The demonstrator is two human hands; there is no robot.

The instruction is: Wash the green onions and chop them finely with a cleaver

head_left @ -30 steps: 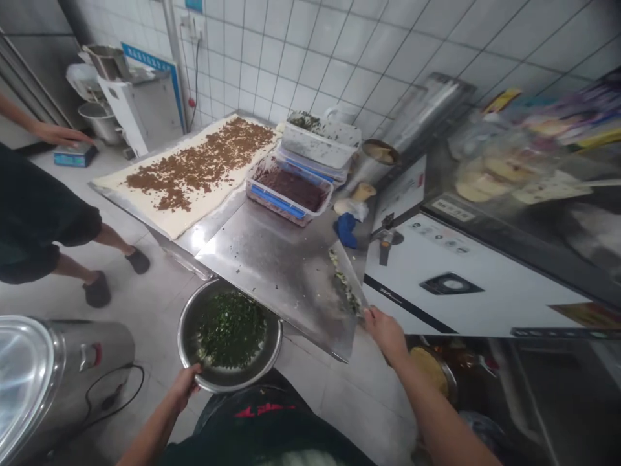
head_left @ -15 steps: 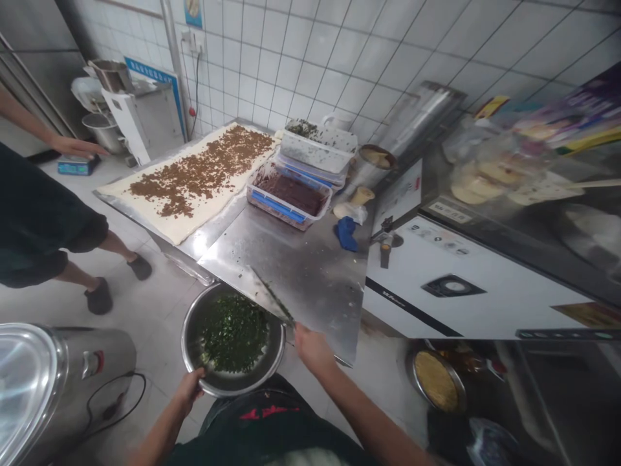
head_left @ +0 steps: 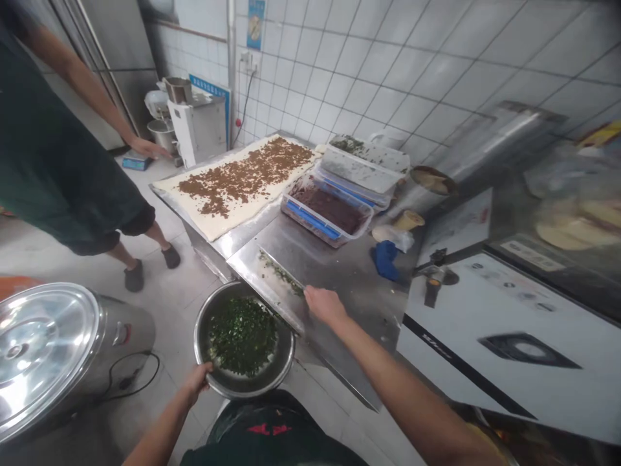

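Note:
My left hand is closed on the near left rim of a steel bowl. Chopped greens fill much of the bowl, which sits just below the table's front edge. In my right hand is the end of a long, thin-edged blade that looks like a knife; its handle is hidden in my fist. The blade rests low over the steel table, pointing away to the left. A small line of green bits lies along its near side, above the bowl.
Behind are a dough sheet with brown crumbs, a tub of dark paste and a tub with greens. A blue cloth lies right, beside a white appliance. Another person stands left, beyond a lidded steel drum.
My right hand has moved the knife back from the table's edge, farther onto the table. My left hand keeps its hold on the bowl. The view has turned left.

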